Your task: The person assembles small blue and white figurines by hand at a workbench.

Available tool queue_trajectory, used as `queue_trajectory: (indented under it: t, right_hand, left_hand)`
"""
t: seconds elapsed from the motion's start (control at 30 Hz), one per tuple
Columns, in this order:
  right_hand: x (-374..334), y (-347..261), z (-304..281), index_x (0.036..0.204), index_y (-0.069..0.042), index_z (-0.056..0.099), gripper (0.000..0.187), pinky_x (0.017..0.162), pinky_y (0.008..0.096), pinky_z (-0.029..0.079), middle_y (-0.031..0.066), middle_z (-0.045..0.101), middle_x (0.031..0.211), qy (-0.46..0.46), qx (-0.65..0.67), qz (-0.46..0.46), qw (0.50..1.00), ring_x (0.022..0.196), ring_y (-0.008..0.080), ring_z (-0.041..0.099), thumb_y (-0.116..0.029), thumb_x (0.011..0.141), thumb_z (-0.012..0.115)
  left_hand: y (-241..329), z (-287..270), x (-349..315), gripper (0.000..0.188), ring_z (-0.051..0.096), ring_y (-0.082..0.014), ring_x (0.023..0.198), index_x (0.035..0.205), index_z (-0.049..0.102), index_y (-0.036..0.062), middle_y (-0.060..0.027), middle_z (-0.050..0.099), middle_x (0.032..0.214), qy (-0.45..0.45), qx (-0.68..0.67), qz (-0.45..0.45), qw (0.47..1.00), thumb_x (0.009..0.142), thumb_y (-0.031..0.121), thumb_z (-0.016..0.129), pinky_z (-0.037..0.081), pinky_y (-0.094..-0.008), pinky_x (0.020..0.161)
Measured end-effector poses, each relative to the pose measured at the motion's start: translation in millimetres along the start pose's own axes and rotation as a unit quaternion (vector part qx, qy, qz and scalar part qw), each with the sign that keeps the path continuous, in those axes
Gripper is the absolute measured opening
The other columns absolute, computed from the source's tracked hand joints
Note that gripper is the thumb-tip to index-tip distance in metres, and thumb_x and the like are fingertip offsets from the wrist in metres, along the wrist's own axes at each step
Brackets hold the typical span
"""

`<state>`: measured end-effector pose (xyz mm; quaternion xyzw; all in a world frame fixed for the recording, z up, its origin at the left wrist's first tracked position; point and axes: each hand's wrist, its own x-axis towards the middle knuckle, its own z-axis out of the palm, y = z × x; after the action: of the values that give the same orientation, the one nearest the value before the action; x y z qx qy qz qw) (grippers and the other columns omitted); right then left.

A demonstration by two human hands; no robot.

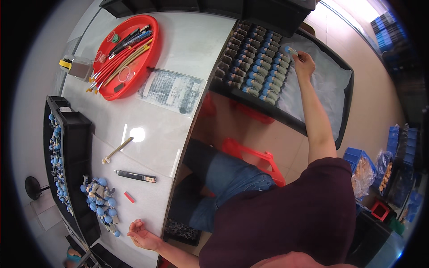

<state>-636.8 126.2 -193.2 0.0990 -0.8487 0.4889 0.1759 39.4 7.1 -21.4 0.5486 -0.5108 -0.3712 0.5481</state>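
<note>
My right hand (304, 66) is closed on a small figurine (290, 50) with a blue head, held over a black tray (351, 89). Rows of similar blue-and-grey figurines (259, 73) stand in that tray, beside a bare stretch of whitish plastic sheet (324, 78). On the light worktable, my left hand (142, 235) lies palm up near the front edge, fingers loosely curled and holding nothing. Next to it is a loose pile of blue-headed figurines (100, 201). A small red stick (129, 197), a dark utility knife (135, 176) and a wooden-handled tool (118, 149) lie farther along the table.
A red oval tray (154, 49) holds paintbrushes and knives. A black bin (78, 147) with more figurines stands along the left side. Another black bin (192, 5) is at the top. A red stool (254, 152) is beside my legs. Blue crates (357, 161) stand at right.
</note>
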Motion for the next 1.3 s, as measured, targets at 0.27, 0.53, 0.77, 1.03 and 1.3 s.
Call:
queue_trajectory:
  t: [0.27,0.53,0.77,1.03,1.3]
  right_hand:
    - [19,31,27,0.083,-0.008,0.066,0.018,0.070,0.0277,0.048,0.0077,0.065,0.075,-0.061,-0.065,0.035,0.995,0.071,0.0175,0.063,-0.016,0.067,0.067]
    - [27,59,52,0.095,-0.011,0.064,0.031,0.075,0.0350,0.046,0.0104,0.064,0.091,-0.203,-0.149,-0.121,0.960,0.085,0.0266,0.061,-0.037,0.078,0.058]
    - [-102,-162,-27,0.108,0.005,0.049,0.026,0.081,0.0293,0.048,0.0171,0.055,0.107,-0.153,0.220,-0.241,0.933,0.093,0.0224,0.057,-0.002,0.083,0.055]
    - [-346,-352,-83,0.100,0.002,0.052,0.029,0.068,0.0303,0.050,0.0198,0.058,0.094,-0.530,0.510,-0.422,0.529,0.076,0.0230,0.060,0.013,0.073,0.055]
    - [-413,-396,-67,0.101,0.002,0.054,0.026,0.064,0.0238,0.045,0.0106,0.059,0.095,-0.657,0.424,-0.298,0.547,0.080,0.0135,0.056,0.006,0.076,0.056]
  left_hand:
    - [-5,5,-1,0.045,0.054,-0.0184,0.076,0.095,0.055,-0.0051,-0.0116,0.057,0.079,-0.005,-0.018,-0.001,1.000,0.093,0.036,0.037,0.045,-0.0259,0.069]
    - [-8,-12,-3,0.026,0.057,-0.0201,0.074,0.091,0.057,-0.0052,-0.0138,0.059,0.083,0.005,-0.060,0.027,0.998,0.091,0.016,0.043,0.047,-0.0313,0.069]
    - [13,14,1,0.019,0.055,-0.0099,0.072,0.087,0.062,-0.0036,-0.0056,0.061,0.077,-0.039,-0.042,-0.019,0.998,0.088,0.012,0.051,0.044,-0.0221,0.068]
    - [13,-4,-12,0.013,0.058,-0.0117,0.073,0.089,0.062,-0.0022,-0.0074,0.062,0.079,-0.048,0.011,0.044,0.998,0.082,0.008,0.058,0.046,-0.0239,0.067]
    - [31,-82,43,0.019,0.059,-0.0260,0.082,0.091,0.062,0.0013,-0.0108,0.061,0.091,0.097,0.273,0.184,0.939,0.073,0.007,0.064,0.046,-0.0295,0.069]
